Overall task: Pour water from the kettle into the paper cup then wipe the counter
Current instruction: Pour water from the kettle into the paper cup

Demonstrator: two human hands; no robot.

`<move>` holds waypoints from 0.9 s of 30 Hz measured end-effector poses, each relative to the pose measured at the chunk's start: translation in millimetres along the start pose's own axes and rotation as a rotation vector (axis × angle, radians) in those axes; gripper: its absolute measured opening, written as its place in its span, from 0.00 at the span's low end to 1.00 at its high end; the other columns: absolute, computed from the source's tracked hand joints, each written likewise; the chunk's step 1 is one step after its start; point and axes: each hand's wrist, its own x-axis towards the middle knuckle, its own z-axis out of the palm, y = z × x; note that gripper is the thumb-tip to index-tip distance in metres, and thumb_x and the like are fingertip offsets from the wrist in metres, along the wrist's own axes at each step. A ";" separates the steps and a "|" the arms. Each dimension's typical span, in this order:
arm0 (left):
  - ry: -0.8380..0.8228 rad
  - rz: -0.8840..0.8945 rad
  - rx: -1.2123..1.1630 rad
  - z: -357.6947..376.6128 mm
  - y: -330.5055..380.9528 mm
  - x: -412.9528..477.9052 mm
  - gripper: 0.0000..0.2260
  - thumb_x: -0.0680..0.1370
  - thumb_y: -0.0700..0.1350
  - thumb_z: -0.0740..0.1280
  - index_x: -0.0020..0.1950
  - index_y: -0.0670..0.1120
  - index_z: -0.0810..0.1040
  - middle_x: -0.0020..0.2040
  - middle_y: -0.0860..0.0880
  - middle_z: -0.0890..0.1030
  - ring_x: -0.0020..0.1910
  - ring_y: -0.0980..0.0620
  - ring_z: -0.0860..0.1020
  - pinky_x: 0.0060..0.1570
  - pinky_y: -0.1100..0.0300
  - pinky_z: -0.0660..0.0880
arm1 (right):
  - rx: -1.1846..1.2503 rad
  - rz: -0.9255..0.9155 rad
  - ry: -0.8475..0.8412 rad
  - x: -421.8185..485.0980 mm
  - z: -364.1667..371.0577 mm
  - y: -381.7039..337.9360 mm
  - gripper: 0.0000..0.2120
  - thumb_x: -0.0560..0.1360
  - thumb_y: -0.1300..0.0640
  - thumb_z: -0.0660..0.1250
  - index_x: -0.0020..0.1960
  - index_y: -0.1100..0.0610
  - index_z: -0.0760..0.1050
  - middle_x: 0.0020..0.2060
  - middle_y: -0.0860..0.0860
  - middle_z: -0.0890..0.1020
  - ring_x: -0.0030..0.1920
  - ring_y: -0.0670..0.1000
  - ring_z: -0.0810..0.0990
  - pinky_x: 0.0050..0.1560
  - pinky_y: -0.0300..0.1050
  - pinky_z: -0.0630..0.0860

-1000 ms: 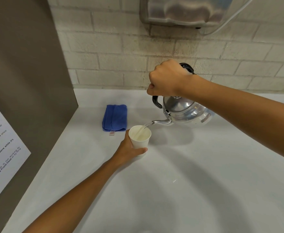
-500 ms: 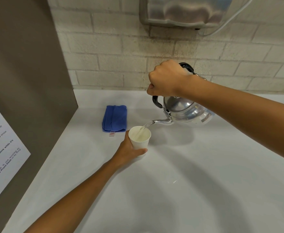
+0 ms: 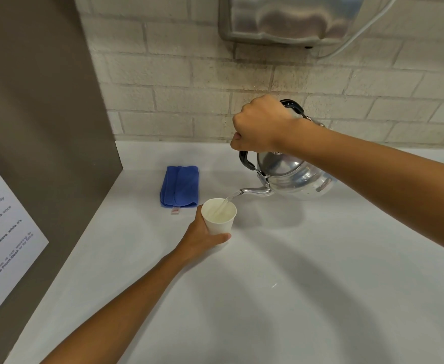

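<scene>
Nearest me, a few small wet glints [image 3: 274, 285] sit on the white bench [image 3: 320, 298]; I take them for drops, and they'd be the first thing to mop. Just beyond, my left hand [image 3: 202, 239] is wrapped around the lower wall of the paper cup [image 3: 218, 215], steadying it where it stands on the bench. A thin stream of water [image 3: 227, 202] falls from the spout into the cup's mouth; how full the cup is I can't tell, since the inside reads only as pale. To the right and farther back, my right hand [image 3: 260, 124] is clenched on the black handle of the steel kettle [image 3: 294, 179], which hangs tipped above the bench, spout toward the cup. Past the cup on the left lies the folded blue cloth [image 3: 180, 185], untouched, near the brick wall [image 3: 176, 88]. I judge the pour under way; setting the kettle down and wiping are both left.
</scene>
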 end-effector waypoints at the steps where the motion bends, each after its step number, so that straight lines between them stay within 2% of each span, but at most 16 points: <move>1: 0.000 0.001 -0.005 0.0 0.1 -0.3 0.38 0.66 0.46 0.75 0.68 0.50 0.56 0.58 0.54 0.65 0.57 0.54 0.67 0.54 0.61 0.67 | 0.001 0.001 -0.001 0.1 -0.1 -0.1 0.20 0.71 0.58 0.60 0.25 0.59 0.56 0.21 0.52 0.61 0.23 0.50 0.57 0.27 0.38 0.52; 7: 0.004 -0.002 -0.029 -0.7 0.5 -2.1 0.36 0.66 0.45 0.76 0.65 0.54 0.56 0.57 0.55 0.66 0.55 0.54 0.68 0.51 0.62 0.67 | 0.006 0.002 -0.002 0.3 -0.2 0.6 0.20 0.71 0.57 0.60 0.25 0.60 0.56 0.22 0.53 0.61 0.23 0.51 0.58 0.27 0.38 0.53; 15: 0.007 -0.005 -0.013 -0.3 3.5 -3.4 0.38 0.66 0.45 0.76 0.68 0.50 0.56 0.58 0.54 0.66 0.56 0.54 0.67 0.54 0.61 0.67 | 0.007 0.006 0.004 1.0 -0.4 2.1 0.19 0.71 0.58 0.60 0.25 0.60 0.55 0.21 0.53 0.61 0.23 0.50 0.57 0.28 0.37 0.53; 27: 0.004 -0.003 0.000 -0.2 4.3 -2.8 0.38 0.66 0.45 0.75 0.68 0.49 0.55 0.58 0.54 0.65 0.57 0.54 0.66 0.54 0.61 0.67 | 0.000 -0.001 0.004 0.0 0.2 2.8 0.20 0.71 0.58 0.59 0.25 0.60 0.55 0.21 0.52 0.61 0.23 0.50 0.57 0.27 0.38 0.53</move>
